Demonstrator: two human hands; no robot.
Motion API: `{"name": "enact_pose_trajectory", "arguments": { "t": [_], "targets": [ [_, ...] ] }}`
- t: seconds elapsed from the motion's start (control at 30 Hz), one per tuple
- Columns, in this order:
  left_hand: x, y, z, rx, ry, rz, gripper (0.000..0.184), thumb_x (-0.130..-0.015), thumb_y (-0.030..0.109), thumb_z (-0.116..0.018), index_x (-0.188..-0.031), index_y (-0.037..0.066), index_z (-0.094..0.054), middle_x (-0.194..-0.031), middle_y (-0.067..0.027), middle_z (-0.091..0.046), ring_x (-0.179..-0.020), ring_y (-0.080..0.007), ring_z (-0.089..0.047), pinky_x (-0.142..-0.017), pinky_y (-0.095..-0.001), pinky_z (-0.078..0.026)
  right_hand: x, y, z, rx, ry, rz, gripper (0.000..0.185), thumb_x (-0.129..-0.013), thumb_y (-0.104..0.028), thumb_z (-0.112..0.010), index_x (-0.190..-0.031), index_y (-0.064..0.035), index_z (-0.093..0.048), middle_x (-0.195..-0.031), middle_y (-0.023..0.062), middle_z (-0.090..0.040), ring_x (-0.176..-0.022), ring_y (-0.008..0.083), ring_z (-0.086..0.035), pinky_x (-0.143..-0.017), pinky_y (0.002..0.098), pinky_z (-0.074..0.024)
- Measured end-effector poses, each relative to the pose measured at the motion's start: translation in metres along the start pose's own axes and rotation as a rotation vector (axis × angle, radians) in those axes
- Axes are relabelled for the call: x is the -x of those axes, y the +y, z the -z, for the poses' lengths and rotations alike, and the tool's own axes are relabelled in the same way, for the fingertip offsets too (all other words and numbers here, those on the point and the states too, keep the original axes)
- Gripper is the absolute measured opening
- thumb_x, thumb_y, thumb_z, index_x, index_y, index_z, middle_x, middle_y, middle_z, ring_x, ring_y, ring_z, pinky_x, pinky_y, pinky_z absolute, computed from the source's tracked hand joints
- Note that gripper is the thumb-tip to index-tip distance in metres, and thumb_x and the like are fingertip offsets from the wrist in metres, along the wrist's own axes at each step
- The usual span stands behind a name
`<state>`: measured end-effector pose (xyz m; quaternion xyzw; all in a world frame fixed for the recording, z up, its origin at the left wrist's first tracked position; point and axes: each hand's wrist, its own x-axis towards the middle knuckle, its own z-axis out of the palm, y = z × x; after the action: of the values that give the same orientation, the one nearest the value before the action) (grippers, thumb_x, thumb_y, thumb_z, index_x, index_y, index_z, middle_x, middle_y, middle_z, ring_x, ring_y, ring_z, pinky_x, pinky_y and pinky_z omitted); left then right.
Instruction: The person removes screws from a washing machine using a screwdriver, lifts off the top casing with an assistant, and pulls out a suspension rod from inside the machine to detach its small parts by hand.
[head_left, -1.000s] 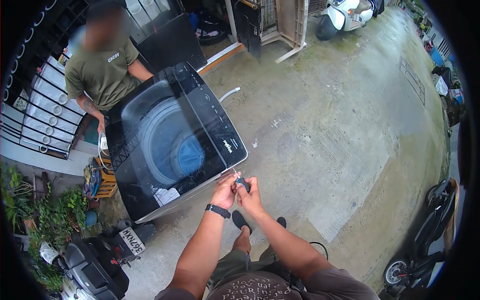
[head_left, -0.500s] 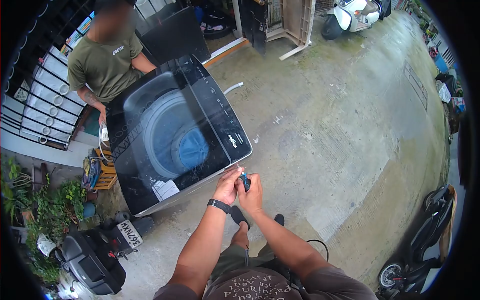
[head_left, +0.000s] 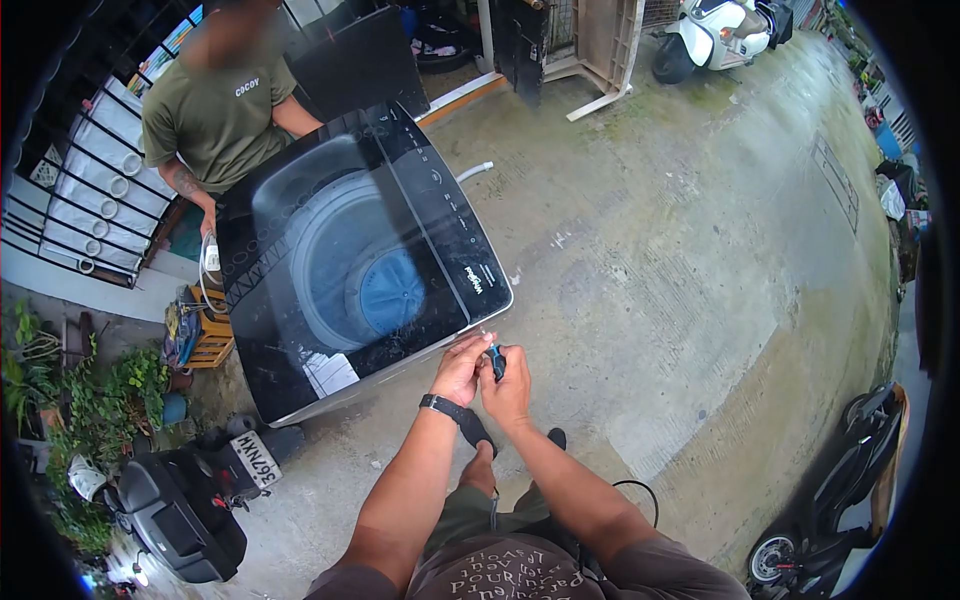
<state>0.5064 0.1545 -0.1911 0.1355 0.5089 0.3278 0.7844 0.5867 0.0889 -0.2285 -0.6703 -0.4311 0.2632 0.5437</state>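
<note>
A top-load washing machine [head_left: 470, 255] with a black top and a clear lid shows a blue drum bottom. At its near corner my right hand [head_left: 508, 392] is closed around a screwdriver [head_left: 496, 362] with a blue-and-black handle. Beside it, touching or nearly touching the tool's front end, my left hand [head_left: 458, 372] has its fingers pinched together. What lies between those fingertips is too small to tell. A white paper [head_left: 330, 374] lies on the machine's lid.
Across the machine stands a person in a green shirt [head_left: 225, 120], one hand near a white cable. A motorbike with a top box [head_left: 180, 515] and potted plants [head_left: 110, 400] are at left. A dark scooter [head_left: 840, 490] stands at lower right, a white scooter [head_left: 715, 40] at the back.
The view has shifted a little, so the machine and both hands appear slightly to the right and lower. My hands stay together at the machine's corner, the right still holding the screwdriver.
</note>
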Motion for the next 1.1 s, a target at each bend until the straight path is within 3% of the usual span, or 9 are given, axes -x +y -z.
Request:
{"name": "enact_pose_trajectory", "arguments": {
  "t": [0.4,0.43,0.6,0.67,0.87,0.9,1.0,1.03,1.1],
  "targets": [
    [0.004,0.004,-0.004,-0.039,-0.007,0.024,0.03,-0.09,0.025,-0.079,-0.108,0.003,-0.071,-0.078,0.0007,-0.063,-0.057,-0.007,-0.048,-0.05,-0.0242,-0.042,-0.007,-0.018,0.014,-0.987,-0.092,-0.729,0.02,-0.097,-0.013,-0.063,-0.109,-0.0041,-0.049,-0.085,0.0084,-0.063,-0.056,0.0134,-0.05,-0.047,0.0288,-0.0424],
    [0.002,0.002,-0.003,-0.041,-0.007,0.026,0.03,-0.09,0.025,-0.079,-0.108,0.003,-0.071,-0.078,0.0007,-0.063,-0.057,-0.007,-0.048,-0.05,-0.0242,-0.042,-0.002,-0.012,0.009,-0.401,-0.112,-0.35,0.022,-0.097,-0.012,-0.062,-0.111,-0.0017,-0.048,-0.091,0.0099,-0.063,-0.062,0.0185,-0.056,-0.055,0.0343,-0.0482],
    [-0.004,0.0,-0.001,-0.039,0.092,-0.075,0.017,-0.091,0.022,-0.078,-0.091,0.009,-0.068,-0.079,0.0031,-0.062,-0.062,-0.0064,-0.049,-0.053,-0.0232,-0.042,-0.004,-0.014,0.012,0.241,0.039,0.161,0.024,-0.098,-0.012,-0.061,-0.113,-0.0002,-0.047,-0.105,0.0128,-0.06,-0.073,0.0207,-0.062,-0.067,0.0388,-0.0513],
    [0.008,0.009,-0.003,-0.011,0.059,0.076,0.017,-0.091,0.021,-0.078,-0.097,0.007,-0.068,-0.078,0.003,-0.062,-0.055,-0.0069,-0.047,-0.047,-0.0244,-0.041,-0.011,-0.038,0.033,-1.122,-0.162,-0.931,0.024,-0.096,-0.011,-0.063,-0.112,-0.0014,-0.048,-0.101,0.0113,-0.06,-0.071,0.0196,-0.061,-0.065,0.0358,-0.0509],
    [-0.004,-0.001,0.007,0.005,0.011,-0.035,0.02,-0.092,0.019,-0.076,-0.106,0.006,-0.069,-0.084,-0.0029,-0.068,-0.058,-0.0108,-0.056,-0.05,-0.0261,-0.048,-0.006,-0.005,0.007,-0.968,-0.167,-0.777,0.026,-0.096,-0.013,-0.064,-0.115,-0.0052,-0.048,-0.097,0.0122,-0.061,-0.076,0.0208,-0.062,-0.068,0.0378,-0.0516],
    [-0.006,-0.005,0.009,0.003,0.012,-0.032,0.02,-0.092,0.019,-0.076,-0.106,0.006,-0.069,-0.084,-0.0029,-0.068,-0.058,-0.0108,-0.056,-0.05,-0.0261,-0.048,-0.003,-0.008,-0.006,-0.326,-0.029,-0.31,0.028,-0.096,-0.014,-0.065,-0.114,-0.0019,-0.047,-0.095,0.0132,-0.06,-0.082,0.0261,-0.062,-0.075,0.0427,-0.0514],
    [-0.016,-0.009,0.01,-0.047,0.036,-0.029,0.02,-0.092,0.02,-0.077,-0.104,0.007,-0.069,-0.089,-0.004,-0.07,-0.064,-0.0109,-0.06,-0.058,-0.0257,-0.051,0.002,-0.014,0.0,0.178,0.025,0.043,0.031,-0.095,-0.014,-0.066,-0.114,-0.0001,-0.046,-0.096,0.0152,-0.06,-0.087,0.0311,-0.061,-0.082,0.0462,-0.0498],
    [-0.017,-0.009,0.009,-0.037,0.053,-0.022,0.022,-0.091,0.022,-0.079,-0.104,0.007,-0.069,-0.084,-0.0024,-0.068,-0.063,-0.0106,-0.059,-0.055,-0.0265,-0.05,0.002,-0.017,0.0,0.176,0.022,0.04,0.031,-0.095,-0.014,-0.066,-0.114,-0.0001,-0.046,-0.096,0.0152,-0.06,-0.087,0.0311,-0.061,-0.082,0.0462,-0.0498],
    [-0.003,-0.002,0.0,-0.012,0.059,0.0,0.022,-0.09,0.023,-0.079,-0.101,0.007,-0.069,-0.081,-0.0013,-0.066,-0.061,-0.0096,-0.058,-0.052,-0.0263,-0.049,-0.001,-0.02,0.008,-0.518,-0.078,-0.443,0.028,-0.095,-0.015,-0.067,-0.113,-0.0031,-0.049,-0.094,0.0122,-0.061,-0.079,0.0238,-0.06,-0.07,0.0389,-0.0497]
  ]
}}
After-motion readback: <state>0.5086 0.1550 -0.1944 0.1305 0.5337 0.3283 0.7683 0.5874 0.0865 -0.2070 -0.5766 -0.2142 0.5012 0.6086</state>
